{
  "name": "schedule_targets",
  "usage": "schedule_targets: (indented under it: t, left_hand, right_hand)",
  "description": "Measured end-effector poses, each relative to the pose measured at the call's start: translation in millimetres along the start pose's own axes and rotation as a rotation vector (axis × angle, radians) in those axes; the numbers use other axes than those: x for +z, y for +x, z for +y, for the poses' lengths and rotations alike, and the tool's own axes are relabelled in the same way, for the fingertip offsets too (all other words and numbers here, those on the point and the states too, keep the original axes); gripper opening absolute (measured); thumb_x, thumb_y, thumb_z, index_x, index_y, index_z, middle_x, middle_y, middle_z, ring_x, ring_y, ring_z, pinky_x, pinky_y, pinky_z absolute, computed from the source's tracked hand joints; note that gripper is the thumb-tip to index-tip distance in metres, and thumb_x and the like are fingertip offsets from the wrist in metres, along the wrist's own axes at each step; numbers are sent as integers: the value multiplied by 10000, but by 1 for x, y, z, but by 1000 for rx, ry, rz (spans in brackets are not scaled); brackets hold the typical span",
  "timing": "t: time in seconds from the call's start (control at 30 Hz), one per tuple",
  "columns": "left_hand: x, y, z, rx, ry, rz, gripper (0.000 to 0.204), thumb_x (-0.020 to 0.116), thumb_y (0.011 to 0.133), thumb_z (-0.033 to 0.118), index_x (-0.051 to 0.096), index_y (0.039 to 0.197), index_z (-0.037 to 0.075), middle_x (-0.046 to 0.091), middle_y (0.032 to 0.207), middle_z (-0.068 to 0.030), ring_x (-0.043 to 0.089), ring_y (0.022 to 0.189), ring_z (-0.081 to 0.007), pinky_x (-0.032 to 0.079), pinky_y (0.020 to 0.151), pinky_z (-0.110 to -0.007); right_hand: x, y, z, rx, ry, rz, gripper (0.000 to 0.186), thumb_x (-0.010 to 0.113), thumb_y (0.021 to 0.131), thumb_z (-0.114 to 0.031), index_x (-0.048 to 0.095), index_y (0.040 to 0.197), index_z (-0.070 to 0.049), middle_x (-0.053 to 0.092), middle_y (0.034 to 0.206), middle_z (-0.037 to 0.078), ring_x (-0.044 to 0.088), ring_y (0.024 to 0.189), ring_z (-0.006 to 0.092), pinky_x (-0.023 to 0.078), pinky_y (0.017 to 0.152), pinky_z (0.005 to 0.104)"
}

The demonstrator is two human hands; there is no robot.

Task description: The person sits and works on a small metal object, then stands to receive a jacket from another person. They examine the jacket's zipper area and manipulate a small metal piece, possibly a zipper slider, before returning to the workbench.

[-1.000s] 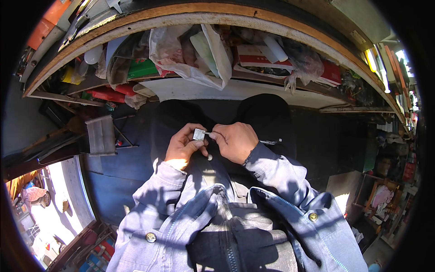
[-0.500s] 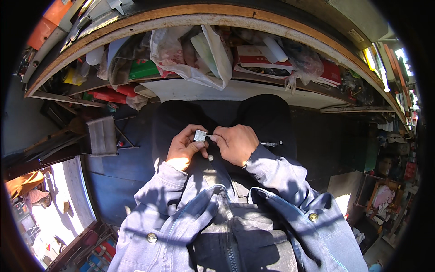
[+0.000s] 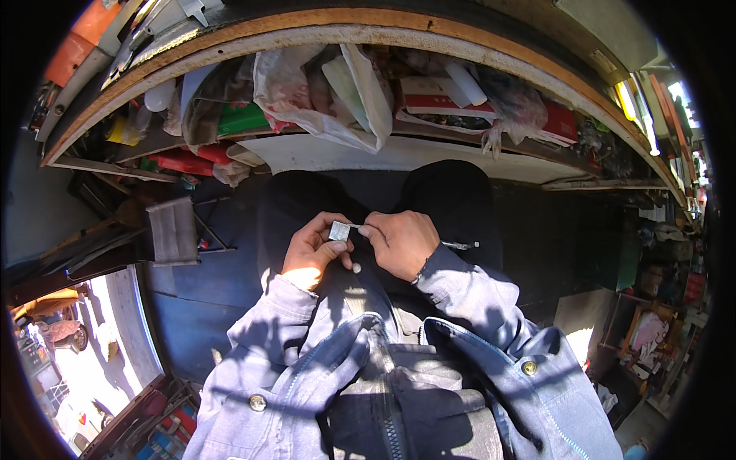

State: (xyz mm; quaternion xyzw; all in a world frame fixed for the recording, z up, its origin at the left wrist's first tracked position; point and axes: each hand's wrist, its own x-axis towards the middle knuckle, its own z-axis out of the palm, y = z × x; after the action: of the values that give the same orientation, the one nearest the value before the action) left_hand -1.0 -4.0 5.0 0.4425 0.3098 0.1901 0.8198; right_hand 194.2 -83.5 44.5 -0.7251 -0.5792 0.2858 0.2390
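Far left, beneath the bench's left end: folding stool [image 3: 172, 230], slack grey fabric on a thin dark frame. Next, on the shelf under the bench's front edge [image 3: 360, 15], left of its middle: green box [image 3: 244, 119], flat-faced; then white plastic bag [image 3: 284, 88], crumpled, mouth open. Before the middle of that edge, above the lap: left hand [image 3: 309, 253], grasping small block [image 3: 340, 231] between thumb and fingers; block squarish, pale grey, seemingly metal, face mottled. Touching or just beside its right side, contact too small to tell: slim tool [image 3: 355, 225], narrow, straight, metallic. Right hand [image 3: 402, 241]: thumb and forefinger pinching the tool, other fingers curled. Change over the last second: tool's rear end, past the wrist, slightly lower; both grips alike, so the block work appears to continue unbroken. Last, on the shelf right of middle: red-and-white box [image 3: 429, 92], cardboard-like, straight-sided.
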Motion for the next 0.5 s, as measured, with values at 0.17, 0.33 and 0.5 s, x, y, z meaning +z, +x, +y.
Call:
schedule_targets:
  t: [0.17, 0.33, 0.5]
  left_hand:
    - [1, 0, -1, 20, -31, 12, 333, 601, 926, -52, 556, 1255, -31, 649, 929, -121, 668, 732, -195, 575, 730, -311]
    - [-1, 1, -1, 17, 12, -4, 349, 639, 929, 6, 555, 1268, -8, 670, 943, -124, 691, 748, -215, 590, 734, -315]
    - [-2, 2, -1, 6, 56, 9, 338, 626, 933, -6, 558, 1264, -7, 667, 936, -121, 685, 738, -208, 589, 734, -316]
  right_hand:
    - [1, -4, -1, 16, 21, 12, 189, 637, 945, -256, 715, 868, -102, 654, 676, 163, 658, 685, 411, 525, 628, 495]
    - [1, -1, 0, -2, -3, -7, 191, 642, 942, -258, 715, 870, -96, 655, 675, 160, 659, 681, 407, 526, 627, 489]
    - [2, -1, -1, -1, 14, -22, 195, 645, 941, -258, 716, 869, -91, 659, 684, 165, 661, 683, 409, 530, 635, 485]
